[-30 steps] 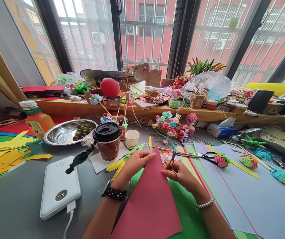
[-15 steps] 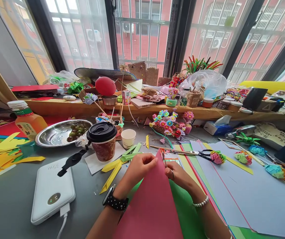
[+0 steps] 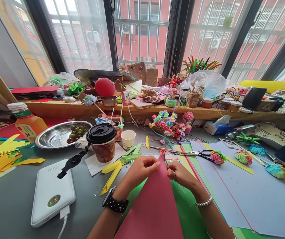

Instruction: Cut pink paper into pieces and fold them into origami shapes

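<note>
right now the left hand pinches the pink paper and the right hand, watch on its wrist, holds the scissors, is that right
Not quite: the head view shows the watch on the left wrist; the right has a bracelet. The left hand pinches the pink paper; the right hand holds the scissors.

Set at head height on the near side of the bench [image 3: 13,205], facing forward and down. Close above the left hand [image 3: 141,171] and right hand [image 3: 181,174], low in view; past the bench's far edge, more distantly, taking in the ledge [image 3: 48,107] and barred windows [image 3: 78,36]. Single view only.
</note>
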`<state>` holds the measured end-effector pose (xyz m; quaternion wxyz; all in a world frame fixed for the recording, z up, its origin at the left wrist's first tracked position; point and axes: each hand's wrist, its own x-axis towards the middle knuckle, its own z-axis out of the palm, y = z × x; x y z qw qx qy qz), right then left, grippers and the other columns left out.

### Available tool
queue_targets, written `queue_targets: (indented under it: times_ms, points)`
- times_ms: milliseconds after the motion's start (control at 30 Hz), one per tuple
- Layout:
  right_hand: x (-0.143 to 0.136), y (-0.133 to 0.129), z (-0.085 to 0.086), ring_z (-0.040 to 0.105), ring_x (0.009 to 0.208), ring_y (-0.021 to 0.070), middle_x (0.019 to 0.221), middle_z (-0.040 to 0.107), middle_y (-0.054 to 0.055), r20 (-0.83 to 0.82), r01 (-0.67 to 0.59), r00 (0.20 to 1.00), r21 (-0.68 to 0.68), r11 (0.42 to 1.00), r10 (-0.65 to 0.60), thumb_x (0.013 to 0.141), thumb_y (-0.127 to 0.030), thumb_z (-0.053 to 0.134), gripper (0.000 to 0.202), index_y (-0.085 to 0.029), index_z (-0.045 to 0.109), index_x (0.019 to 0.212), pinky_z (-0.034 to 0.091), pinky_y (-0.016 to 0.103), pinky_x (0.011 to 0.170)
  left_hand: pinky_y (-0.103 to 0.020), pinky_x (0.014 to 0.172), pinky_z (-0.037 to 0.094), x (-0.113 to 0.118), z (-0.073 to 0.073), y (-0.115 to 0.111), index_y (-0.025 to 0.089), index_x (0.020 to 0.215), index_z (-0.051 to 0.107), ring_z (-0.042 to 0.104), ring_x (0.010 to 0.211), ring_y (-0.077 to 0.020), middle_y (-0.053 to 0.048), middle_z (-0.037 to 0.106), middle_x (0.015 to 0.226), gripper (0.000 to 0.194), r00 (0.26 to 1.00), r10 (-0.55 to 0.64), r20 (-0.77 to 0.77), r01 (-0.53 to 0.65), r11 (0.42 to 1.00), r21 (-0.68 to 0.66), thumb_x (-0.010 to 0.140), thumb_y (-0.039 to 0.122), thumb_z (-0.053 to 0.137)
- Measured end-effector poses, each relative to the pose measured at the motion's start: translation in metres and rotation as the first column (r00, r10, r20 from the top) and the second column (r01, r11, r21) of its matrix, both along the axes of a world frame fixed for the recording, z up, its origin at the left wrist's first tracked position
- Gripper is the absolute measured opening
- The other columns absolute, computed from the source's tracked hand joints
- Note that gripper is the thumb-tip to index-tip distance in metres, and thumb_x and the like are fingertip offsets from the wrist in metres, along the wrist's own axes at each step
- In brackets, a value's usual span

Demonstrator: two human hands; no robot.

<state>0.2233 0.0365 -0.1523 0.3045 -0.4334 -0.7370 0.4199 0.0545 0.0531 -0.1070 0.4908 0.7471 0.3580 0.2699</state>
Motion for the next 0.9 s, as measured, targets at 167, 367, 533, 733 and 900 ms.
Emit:
queue_targets:
  times_ms: [167,367,533,733,900]
  points:
    - [0.0005,0.0005,-0.0018,0.018,0.047,0.0063,0.05,0.022,-0.006,0.031,0.01,0.999,0.007,1.0,-0.01,0.059,-0.076,0.027,0.06,-0.017,0.027,0.049,0.012,0.022,0.042,-0.02,0.048,0.021,-0.0003,-0.0026,0.0006,0.015,0.055,0.039,0.028,0.054,-0.0085,0.004,0.031,0.056,0.025,1.0,-0.001,0.0,0.001,1.0,0.027,0.074,0.031,0.041]
    - [-0.0013,0.001,-0.0031,0.02,0.047,0.0065,0.05,0.024,-0.005,-0.001,0.014,1.0,0.018,1.0,-0.014,0.059,-0.076,0.027,0.06,-0.017,0.028,0.048,0.014,0.022,0.042,-0.02,0.049,0.02,-0.001,-0.0049,0.0014,0.015,0.055,0.039,0.027,0.055,-0.0088,0.004,0.03,0.056,0.026,1.0,0.001,-0.012,-0.001,1.0,0.023,0.074,0.033,0.041]
    - [-0.0024,0.0009,-0.004,0.02,0.046,0.0064,0.05,0.024,-0.005,-0.044,0.018,0.999,0.006,1.0,-0.017,0.058,-0.076,0.029,0.06,-0.017,0.029,0.048,0.016,0.022,0.041,-0.02,0.049,0.02,-0.0008,-0.0051,0.0016,0.015,0.055,0.04,0.028,0.055,-0.009,0.004,0.03,0.056,0.026,1.0,0.003,-0.003,-0.003,1.0,0.022,0.074,0.033,0.042]
    - [-0.0047,0.0001,-0.0037,0.021,0.046,0.0061,0.049,0.023,-0.006,-0.094,0.019,0.995,-0.022,1.0,-0.021,0.057,-0.076,0.031,0.06,-0.017,0.029,0.047,0.016,0.021,0.041,-0.02,0.049,0.02,-0.0012,-0.0047,0.0017,0.015,0.055,0.04,0.027,0.054,-0.0089,0.004,0.03,0.056,0.026,1.0,0.007,0.012,-0.007,1.0,0.016,0.074,0.033,0.042]
    - [-0.0063,0.0002,-0.0044,0.02,0.045,0.0059,0.049,0.022,-0.006,-0.106,0.031,0.994,-0.039,0.999,-0.035,0.055,-0.077,0.031,0.06,-0.018,0.028,0.047,0.014,0.021,0.04,-0.02,0.049,0.021,-0.0013,-0.0043,0.0016,0.015,0.056,0.042,0.028,0.055,-0.0092,0.004,0.032,0.056,0.025,1.0,0.011,0.022,-0.011,1.0,-0.001,0.073,0.033,0.042]
